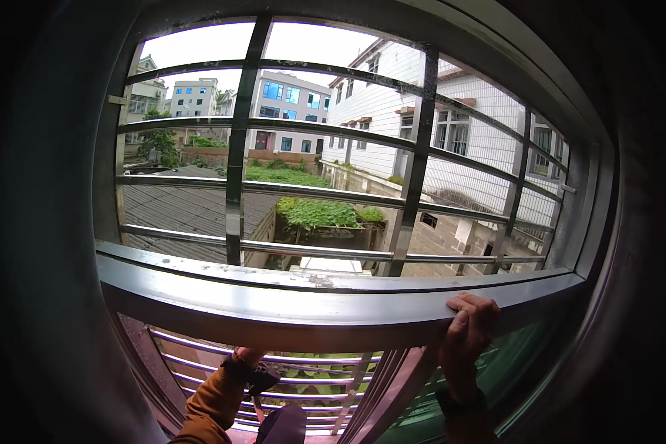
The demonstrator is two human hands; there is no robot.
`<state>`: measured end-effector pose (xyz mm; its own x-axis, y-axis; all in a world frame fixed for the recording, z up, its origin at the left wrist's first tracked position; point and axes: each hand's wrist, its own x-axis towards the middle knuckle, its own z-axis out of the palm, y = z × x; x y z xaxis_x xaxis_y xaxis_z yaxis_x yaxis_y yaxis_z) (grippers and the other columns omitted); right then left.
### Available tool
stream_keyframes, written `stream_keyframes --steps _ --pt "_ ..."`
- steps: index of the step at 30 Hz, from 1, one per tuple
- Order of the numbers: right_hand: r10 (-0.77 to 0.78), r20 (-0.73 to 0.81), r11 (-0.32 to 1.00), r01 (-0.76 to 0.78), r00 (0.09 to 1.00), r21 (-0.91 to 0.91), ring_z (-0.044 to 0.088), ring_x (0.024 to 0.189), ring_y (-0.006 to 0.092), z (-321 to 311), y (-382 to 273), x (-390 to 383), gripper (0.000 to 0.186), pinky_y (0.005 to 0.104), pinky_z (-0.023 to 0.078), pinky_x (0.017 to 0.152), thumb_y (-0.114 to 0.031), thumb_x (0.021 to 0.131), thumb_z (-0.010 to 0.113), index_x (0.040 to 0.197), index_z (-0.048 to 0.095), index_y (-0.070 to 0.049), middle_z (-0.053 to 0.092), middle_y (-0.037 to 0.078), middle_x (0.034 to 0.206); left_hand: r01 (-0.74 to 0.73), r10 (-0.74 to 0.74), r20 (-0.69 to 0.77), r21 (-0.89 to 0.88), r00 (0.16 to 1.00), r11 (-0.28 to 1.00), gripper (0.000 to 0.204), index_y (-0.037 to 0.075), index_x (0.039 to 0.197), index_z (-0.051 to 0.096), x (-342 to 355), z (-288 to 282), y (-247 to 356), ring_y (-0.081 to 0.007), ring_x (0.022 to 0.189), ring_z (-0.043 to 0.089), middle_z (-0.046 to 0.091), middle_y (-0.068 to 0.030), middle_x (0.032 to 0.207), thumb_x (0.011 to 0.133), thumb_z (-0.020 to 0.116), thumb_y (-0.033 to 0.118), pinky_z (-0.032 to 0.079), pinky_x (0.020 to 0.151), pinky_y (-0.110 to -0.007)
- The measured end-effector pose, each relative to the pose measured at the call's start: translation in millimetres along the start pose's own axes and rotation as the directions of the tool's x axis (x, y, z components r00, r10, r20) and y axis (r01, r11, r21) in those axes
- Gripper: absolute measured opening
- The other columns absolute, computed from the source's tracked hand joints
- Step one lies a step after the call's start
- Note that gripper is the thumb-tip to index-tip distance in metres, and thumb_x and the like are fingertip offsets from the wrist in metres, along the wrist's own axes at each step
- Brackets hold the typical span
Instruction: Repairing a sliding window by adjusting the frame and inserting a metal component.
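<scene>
A broad silver metal window rail (311, 302) runs across in front of me. My right hand (470, 329) is hooked over its top edge on the right, fingers curled onto the metal. Lower and to the left, my left hand (250, 355) reaches through the opening beneath the rail. Its fingers are hidden behind the rail, so what they touch does not show. A dark strapped object (261, 378) sits at the left wrist, below the orange-brown sleeve (216, 403).
Beyond the rail stands a grid of steel security bars (325, 192). Sliding window frames (399, 392) and green-tinted glass (510, 370) lie below right. My dark-clothed knee (283, 425) is at the bottom. Outside are a grey roof (189, 203), plants and a white building (451, 126).
</scene>
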<state>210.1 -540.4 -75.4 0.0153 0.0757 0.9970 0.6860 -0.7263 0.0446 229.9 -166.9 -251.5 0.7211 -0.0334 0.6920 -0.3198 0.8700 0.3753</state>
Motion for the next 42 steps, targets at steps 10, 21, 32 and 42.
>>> stream_keyframes --steps 10,21,32,42 --pt "0.338 -0.138 0.825 -0.223 0.931 0.518 0.056 0.086 0.0248 -18 -13 -11 0.026 0.0375 0.046 0.081 -0.01 0.094 0.038 0.079 0.056 0.002 0.057 0.011 0.086 0.314 -0.249 -0.202 0.739 0.947 0.596 0.011 0.0 0.096 0.068 -85 118 13 -0.0159 0.083 0.065 0.069 -0.0089 0.093 0.085 0.065 0.004 0.053 0.073 -0.029" --pt "0.008 0.972 -0.349 -0.911 0.233 0.221 0.06 0.082 0.0132 6 -121 -157 0.031 0.0264 0.048 0.072 -0.027 0.098 0.051 0.103 0.062 0.002 0.063 0.006 0.089 -0.192 -0.344 0.331 0.905 0.879 0.379 0.01 0.005 0.088 0.069 -41 199 -3 -0.0231 0.104 0.057 0.062 -0.0073 0.096 0.079 0.073 0.009 0.049 0.086 -0.035" --pt "-0.38 0.82 -0.67 -0.739 0.428 0.075 0.06 0.078 0.0154 5 -124 -149 0.037 0.0272 0.05 0.066 -0.03 0.089 0.065 0.109 0.057 0.001 0.061 0.007 0.088 -0.027 -0.474 0.255 0.9 0.843 0.435 0.016 0.008 0.094 0.071 -51 179 -11 -0.0243 0.112 0.053 0.058 -0.0056 0.103 0.078 0.074 0.008 0.042 0.097 -0.04" --pt "-0.344 0.886 -0.641 -0.767 0.31 0.019 0.048 0.072 0.0135 57 -103 -199 0.026 0.0289 0.04 0.065 -0.021 0.094 0.058 0.099 0.059 0.004 0.053 0.004 0.079 -0.103 -0.217 0.058 0.974 0.975 -0.204 0.028 0.005 0.105 0.066 -58 219 20 -0.0234 0.087 0.067 0.068 -0.011 0.096 0.079 0.074 0.006 0.054 0.076 -0.034"
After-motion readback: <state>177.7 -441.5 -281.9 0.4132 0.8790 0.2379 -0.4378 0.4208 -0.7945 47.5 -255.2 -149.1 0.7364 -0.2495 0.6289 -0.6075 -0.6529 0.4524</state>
